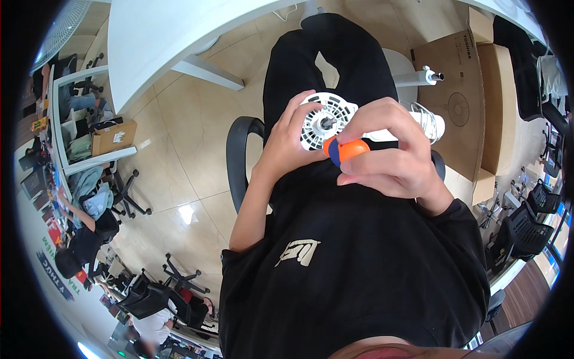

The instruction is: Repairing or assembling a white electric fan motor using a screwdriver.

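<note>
A round white fan motor housing (313,133) with slotted vents and a metal shaft at its centre rests above my lap. My left hand (283,143) is wrapped around its left edge, with fingers over the rim. In my right hand (400,152) is an orange and dark-blue screwdriver (354,151), pinched by its handle between thumb and fingers. The handle's end overlaps the lower right of the housing; its blade is hidden. Joined to the housing, or just behind it, a white fan part (435,127) extends right beneath my right hand.
A white pole with a metal tip (427,76) stands beyond my right knee. Farther right is an open cardboard box (457,110). A white table (152,45) curves across the far left. Chair armrests (238,158) flank me. Other people sit at desks on the left.
</note>
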`<action>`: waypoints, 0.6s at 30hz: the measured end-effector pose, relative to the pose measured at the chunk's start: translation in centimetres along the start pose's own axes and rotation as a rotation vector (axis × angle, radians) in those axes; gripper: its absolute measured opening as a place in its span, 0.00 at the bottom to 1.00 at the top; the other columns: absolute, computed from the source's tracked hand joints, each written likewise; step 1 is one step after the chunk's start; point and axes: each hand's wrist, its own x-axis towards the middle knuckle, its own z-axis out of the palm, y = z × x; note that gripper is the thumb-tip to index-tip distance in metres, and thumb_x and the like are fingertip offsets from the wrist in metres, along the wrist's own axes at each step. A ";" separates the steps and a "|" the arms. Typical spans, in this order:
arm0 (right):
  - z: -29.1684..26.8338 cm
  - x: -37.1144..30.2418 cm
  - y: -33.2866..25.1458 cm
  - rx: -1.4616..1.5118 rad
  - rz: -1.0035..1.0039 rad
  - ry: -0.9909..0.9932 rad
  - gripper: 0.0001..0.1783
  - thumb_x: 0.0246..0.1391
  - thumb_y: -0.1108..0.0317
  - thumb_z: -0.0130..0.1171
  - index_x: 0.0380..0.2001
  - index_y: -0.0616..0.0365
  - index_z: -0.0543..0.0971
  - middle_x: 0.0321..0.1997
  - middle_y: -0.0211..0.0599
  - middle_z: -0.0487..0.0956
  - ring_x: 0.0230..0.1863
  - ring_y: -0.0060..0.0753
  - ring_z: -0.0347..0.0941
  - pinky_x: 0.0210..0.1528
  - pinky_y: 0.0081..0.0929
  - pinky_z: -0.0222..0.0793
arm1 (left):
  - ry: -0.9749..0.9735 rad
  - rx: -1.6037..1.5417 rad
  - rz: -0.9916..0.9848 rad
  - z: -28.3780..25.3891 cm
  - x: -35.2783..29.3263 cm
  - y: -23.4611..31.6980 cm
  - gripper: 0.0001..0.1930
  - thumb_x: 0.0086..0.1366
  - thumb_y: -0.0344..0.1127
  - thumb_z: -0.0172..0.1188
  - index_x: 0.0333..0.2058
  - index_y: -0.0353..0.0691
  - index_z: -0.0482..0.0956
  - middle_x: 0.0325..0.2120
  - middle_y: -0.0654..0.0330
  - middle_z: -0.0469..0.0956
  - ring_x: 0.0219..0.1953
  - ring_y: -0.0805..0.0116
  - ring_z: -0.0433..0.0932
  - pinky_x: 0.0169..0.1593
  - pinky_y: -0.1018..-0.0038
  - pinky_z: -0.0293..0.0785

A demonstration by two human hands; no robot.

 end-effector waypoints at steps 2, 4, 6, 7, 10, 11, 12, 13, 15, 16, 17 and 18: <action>0.5 -0.3 0.6 -0.022 -0.022 0.049 0.25 0.41 0.56 0.81 0.41 0.52 0.83 0.47 0.41 0.81 0.44 0.45 0.80 0.48 0.40 0.77 | 0.004 0.000 0.014 0.2 0.1 -0.2 0.40 0.42 0.39 0.84 0.55 0.44 0.73 0.65 0.50 0.69 0.62 0.44 0.76 0.60 0.57 0.78; 0.4 0.0 0.4 0.027 -0.011 0.070 0.20 0.49 0.64 0.78 0.45 0.54 0.84 0.51 0.46 0.82 0.47 0.49 0.82 0.48 0.41 0.78 | 0.008 0.004 0.027 0.2 0.1 -0.2 0.40 0.42 0.38 0.84 0.55 0.43 0.73 0.65 0.50 0.70 0.61 0.44 0.77 0.59 0.57 0.79; 0.2 0.4 0.6 0.086 -0.022 0.074 0.18 0.52 0.69 0.73 0.46 0.56 0.84 0.53 0.49 0.82 0.48 0.52 0.82 0.49 0.42 0.79 | 0.014 0.026 0.068 0.4 0.2 -0.6 0.40 0.42 0.38 0.84 0.55 0.43 0.73 0.64 0.50 0.70 0.60 0.44 0.77 0.59 0.57 0.79; 0.3 0.3 0.8 0.141 -0.036 0.082 0.16 0.55 0.74 0.69 0.48 0.58 0.84 0.54 0.52 0.82 0.50 0.55 0.83 0.49 0.43 0.80 | 0.019 0.050 0.115 0.5 0.2 -0.9 0.40 0.41 0.38 0.84 0.55 0.43 0.73 0.64 0.50 0.70 0.60 0.44 0.77 0.59 0.57 0.79; 0.4 -0.4 1.5 0.147 -0.079 0.062 0.18 0.55 0.81 0.60 0.50 0.61 0.83 0.57 0.57 0.82 0.53 0.60 0.83 0.49 0.45 0.81 | 0.022 -0.014 0.074 0.3 0.0 -0.8 0.40 0.41 0.37 0.84 0.54 0.42 0.73 0.64 0.50 0.71 0.59 0.44 0.78 0.58 0.57 0.80; 0.2 -0.1 1.1 0.128 -0.039 0.058 0.16 0.54 0.79 0.65 0.47 0.59 0.83 0.53 0.55 0.83 0.50 0.57 0.83 0.49 0.45 0.81 | 0.026 -0.003 0.084 0.3 0.0 -0.6 0.41 0.40 0.37 0.84 0.54 0.43 0.73 0.64 0.50 0.71 0.59 0.45 0.78 0.58 0.57 0.80; 0.5 -0.1 1.2 0.126 -0.041 0.057 0.16 0.54 0.79 0.65 0.47 0.59 0.83 0.53 0.55 0.83 0.50 0.57 0.83 0.49 0.45 0.81 | 0.027 -0.003 0.086 0.3 0.0 -0.4 0.41 0.40 0.37 0.84 0.54 0.43 0.73 0.64 0.50 0.71 0.59 0.45 0.78 0.58 0.57 0.80; 0.8 -0.2 1.4 0.134 -0.045 0.097 0.15 0.54 0.77 0.67 0.46 0.57 0.83 0.52 0.54 0.83 0.48 0.54 0.83 0.49 0.44 0.81 | 0.018 0.005 0.063 0.2 0.0 -0.2 0.41 0.40 0.37 0.84 0.54 0.43 0.73 0.64 0.50 0.71 0.59 0.45 0.78 0.58 0.57 0.80; 0.6 -0.1 1.4 0.093 -0.026 0.104 0.17 0.51 0.69 0.75 0.44 0.52 0.81 0.50 0.51 0.82 0.46 0.47 0.81 0.48 0.39 0.79 | -0.002 0.053 0.037 0.2 0.2 -0.2 0.42 0.39 0.37 0.84 0.55 0.44 0.73 0.64 0.50 0.71 0.60 0.45 0.78 0.59 0.57 0.79; 0.4 -0.3 1.4 0.093 -0.027 0.105 0.17 0.51 0.69 0.75 0.44 0.52 0.81 0.50 0.51 0.82 0.46 0.47 0.81 0.48 0.39 0.79 | -0.001 0.053 0.038 0.3 0.2 -0.1 0.42 0.39 0.37 0.84 0.55 0.44 0.73 0.64 0.50 0.71 0.60 0.45 0.78 0.59 0.57 0.79; 0.3 -0.5 1.5 0.063 0.009 0.079 0.19 0.51 0.66 0.76 0.45 0.51 0.81 0.50 0.51 0.81 0.48 0.47 0.81 0.47 0.39 0.78 | 0.002 0.033 0.020 0.3 0.2 0.0 0.42 0.39 0.37 0.84 0.55 0.44 0.73 0.63 0.50 0.71 0.60 0.45 0.77 0.59 0.57 0.79; 0.2 -0.7 1.6 0.033 0.045 0.052 0.21 0.50 0.64 0.77 0.46 0.50 0.81 0.51 0.51 0.80 0.49 0.47 0.80 0.47 0.38 0.77 | 0.005 0.013 0.003 0.3 0.2 0.0 0.42 0.39 0.36 0.84 0.55 0.43 0.73 0.63 0.50 0.71 0.60 0.45 0.77 0.60 0.57 0.79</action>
